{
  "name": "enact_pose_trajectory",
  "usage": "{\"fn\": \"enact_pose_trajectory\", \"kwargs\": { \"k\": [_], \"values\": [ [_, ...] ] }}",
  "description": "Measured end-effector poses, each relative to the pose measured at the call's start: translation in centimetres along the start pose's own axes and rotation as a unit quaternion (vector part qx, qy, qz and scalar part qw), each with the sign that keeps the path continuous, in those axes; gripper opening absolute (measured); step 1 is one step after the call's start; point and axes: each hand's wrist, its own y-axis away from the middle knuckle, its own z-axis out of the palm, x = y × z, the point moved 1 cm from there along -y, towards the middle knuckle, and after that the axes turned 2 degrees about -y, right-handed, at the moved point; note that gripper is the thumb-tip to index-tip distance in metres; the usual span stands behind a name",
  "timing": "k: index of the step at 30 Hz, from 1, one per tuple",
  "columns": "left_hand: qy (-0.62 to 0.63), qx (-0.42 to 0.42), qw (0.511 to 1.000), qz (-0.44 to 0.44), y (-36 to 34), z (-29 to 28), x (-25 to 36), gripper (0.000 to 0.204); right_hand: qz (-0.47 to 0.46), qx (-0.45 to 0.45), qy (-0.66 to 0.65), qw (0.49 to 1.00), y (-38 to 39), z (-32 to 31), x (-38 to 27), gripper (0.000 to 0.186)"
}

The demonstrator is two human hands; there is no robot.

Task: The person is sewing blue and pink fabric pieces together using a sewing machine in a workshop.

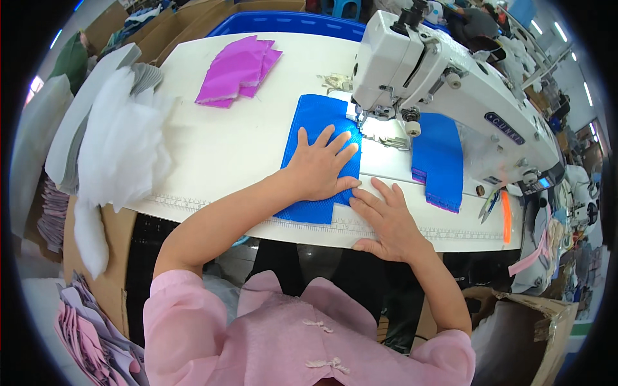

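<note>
A blue mesh-like fabric piece (317,110) with a cut-out lower corner lies flat on the white table, its right edge by the needle and presser foot of a white sewing machine (380,67). My left hand (320,168) rests on it, fingers spread and palm down. Close by its thumb tip, my right hand (391,222) lies with outstretched fingers on the table, index fingertip at the fabric's lower right edge. Another blue piece (439,157), trimmed with purple along its lower edge, lies under the machine's arm.
Purple fabric pieces (235,74) lie at the back left of the table (193,141). White wadding (122,138) hangs over its left edge. Small scissors (489,206) and an orange strip (506,217) are at the right. A blue crate (290,24) stands behind; a cardboard box (544,321) sits lower right.
</note>
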Motion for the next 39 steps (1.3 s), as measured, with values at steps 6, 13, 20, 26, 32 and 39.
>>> {"fn": "enact_pose_trajectory", "kwargs": {
  "k": [6, 13, 20, 26, 32, 39],
  "values": [
    [0.005, 0.067, 0.998, -0.005, -0.8, 0.4, -0.2, 0.051, 0.015, 0.013, -0.032, 0.999, -0.7, -0.2, 1.0, 0.064],
    [-0.027, 0.035, 0.998, 0.038, -0.4, -0.6, 1.1, 0.02, 0.009, 0.036, -0.005, 0.999, -2.1, -0.3, 3.1, 0.058],
    [-0.043, 0.05, 0.997, 0.027, -1.4, -0.3, -0.4, 0.018, -0.006, 0.1, 0.026, 0.995, -4.8, 0.6, 4.9, 0.058],
    [-0.06, 0.091, 0.994, 0.01, -3.0, 0.5, -0.7, 0.02, 0.014, 0.125, 0.07, 0.99, -5.7, 0.9, 5.9, 0.058],
    [-0.059, 0.118, 0.991, -0.01, -3.9, 1.9, -2.0, 0.021, 0.006, 0.141, 0.047, 0.989, -5.9, 1.0, 5.2, 0.053],
    [0.005, 0.137, 0.99, -0.044, -4.7, 3.5, -1.7, 0.038, 0.009, 0.164, 0.029, 0.986, -4.9, 0.6, 5.4, 0.041]
  ]
}}
